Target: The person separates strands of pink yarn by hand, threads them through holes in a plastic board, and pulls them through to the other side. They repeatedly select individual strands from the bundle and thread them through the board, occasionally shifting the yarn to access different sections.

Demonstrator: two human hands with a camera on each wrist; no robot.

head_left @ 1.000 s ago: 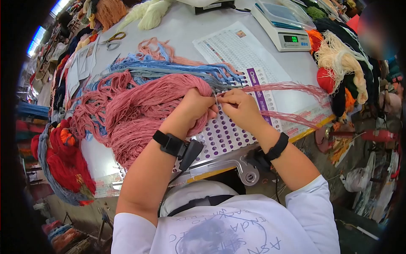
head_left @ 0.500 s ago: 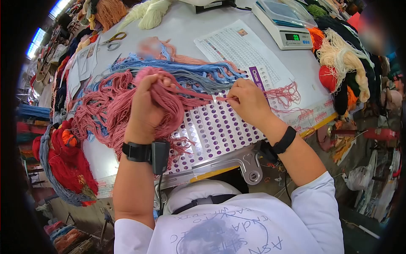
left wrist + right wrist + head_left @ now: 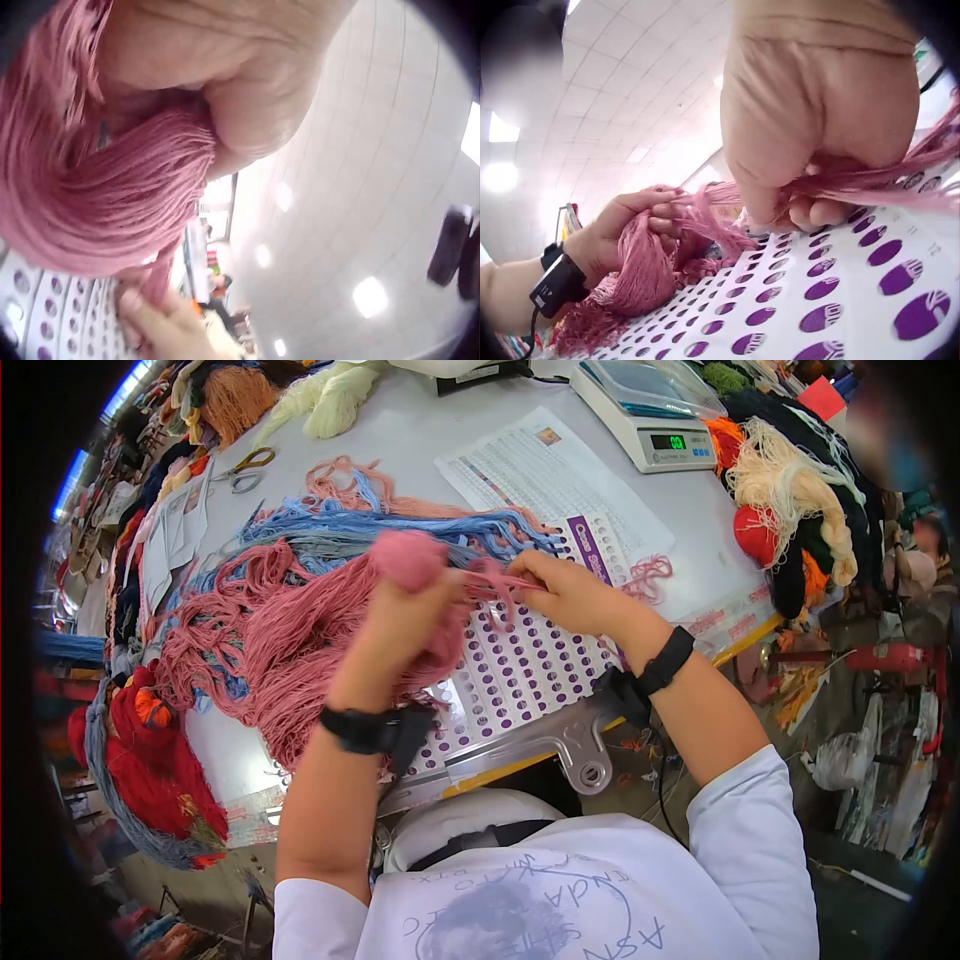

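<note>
My left hand [image 3: 405,610] is raised above the table and grips a thick bundle of pink yarn [image 3: 410,557], seen close up as pink yarn [image 3: 97,202] in the left wrist view. My right hand [image 3: 560,592] rests on the white card with purple dots [image 3: 520,670] and pinches a thin strand of the same pink yarn [image 3: 855,184] against it. The strand runs from the right hand [image 3: 817,135] across to the left hand [image 3: 630,217]. A big loose heap of pink yarn [image 3: 260,630] lies on the table to the left of the card.
Blue yarn [image 3: 380,530] lies behind the pink heap. A printed chart [image 3: 530,470] and a digital scale [image 3: 650,420] stand at the back. Scissors [image 3: 240,468] lie far left. Cream, red and dark yarn skeins [image 3: 790,500] pile up at right; red yarn [image 3: 150,760] at near left.
My left hand has lifted the pink bundle and brought it right, close to the right hand. The loose pink tail to the right of the card has shortened and drawn in.
</note>
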